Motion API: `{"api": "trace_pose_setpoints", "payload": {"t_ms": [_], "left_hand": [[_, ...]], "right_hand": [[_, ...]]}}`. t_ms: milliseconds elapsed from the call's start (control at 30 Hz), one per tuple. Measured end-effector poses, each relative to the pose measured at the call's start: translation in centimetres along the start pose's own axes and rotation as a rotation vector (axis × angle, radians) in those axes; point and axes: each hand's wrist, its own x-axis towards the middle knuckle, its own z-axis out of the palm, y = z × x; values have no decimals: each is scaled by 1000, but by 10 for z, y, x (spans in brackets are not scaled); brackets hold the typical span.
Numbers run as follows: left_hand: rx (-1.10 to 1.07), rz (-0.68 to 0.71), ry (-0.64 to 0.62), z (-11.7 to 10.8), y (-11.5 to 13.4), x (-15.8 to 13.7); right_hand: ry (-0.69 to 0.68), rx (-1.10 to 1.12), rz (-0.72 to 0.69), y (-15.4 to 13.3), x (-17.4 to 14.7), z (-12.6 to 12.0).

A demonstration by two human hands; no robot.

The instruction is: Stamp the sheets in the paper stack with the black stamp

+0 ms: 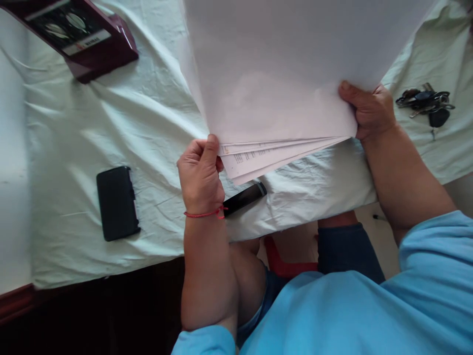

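Note:
A stack of white paper sheets (281, 74) is held up in front of me over the cloth-covered table, its top sheet blank on this side. My left hand (203, 170), with a red thread around the wrist, pinches the stack's near left corner between thumb and fingers. At the near right corner, my right hand (373, 108) grips the sheets with its thumb on top. Lower sheets fan out along the near edge, and some printed text shows on them. Partly hidden behind my left wrist, a dark, slim, phone-like object (246, 198) lies on the cloth.
A black phone in a case (117, 203) lies to the left on the pale green cloth (158, 123). A maroon stand with a printed panel (107, 54) is at the upper left. Keys (424, 103) rest at the right. Part of a red seat (286, 264) shows below the table edge.

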Motion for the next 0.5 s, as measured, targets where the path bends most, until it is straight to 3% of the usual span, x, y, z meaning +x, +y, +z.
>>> {"api": "trace_pose_setpoints", "payload": {"t_ms": [500], "left_hand": [[-58, 58, 44, 4, -4, 1]], "right_hand": [[2, 10, 22, -4, -6, 4]]}}
